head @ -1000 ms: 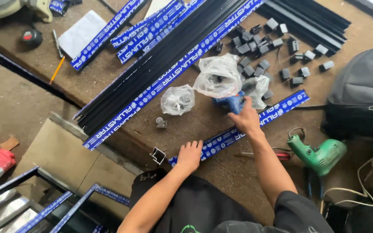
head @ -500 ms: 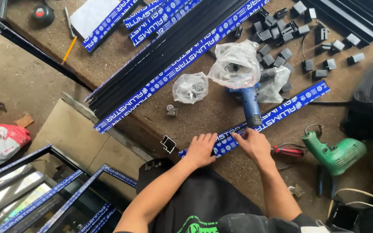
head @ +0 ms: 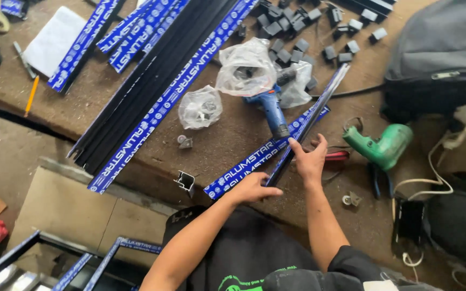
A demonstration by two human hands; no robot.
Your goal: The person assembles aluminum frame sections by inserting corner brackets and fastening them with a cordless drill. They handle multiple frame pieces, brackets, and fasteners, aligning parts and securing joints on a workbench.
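Observation:
Both my hands hold a thin black metal strip (head: 314, 116) that slants from near my body up toward the far right. My left hand (head: 252, 188) grips its near end. My right hand (head: 311, 159) pinches it a little higher up. Under the strip lies a short profile wrapped in blue printed film (head: 244, 170) on the brown workbench (head: 227, 137). A blue power drill (head: 271, 110) lies just beyond my right hand, partly under a clear plastic bag (head: 246, 67).
Long black profiles with blue film (head: 163, 81) lie diagonally at the left. A smaller bag of parts (head: 200, 108), several small black corner pieces (head: 297, 32), a green drill (head: 381, 145), red-handled pliers (head: 336, 156) and a grey backpack (head: 443, 54) surround the hands. A pencil (head: 31, 96) lies far left.
My right hand left the blue drill and came back toward me. Both hands now grip the thin black strip, which has come up off the blue-filmed profile.

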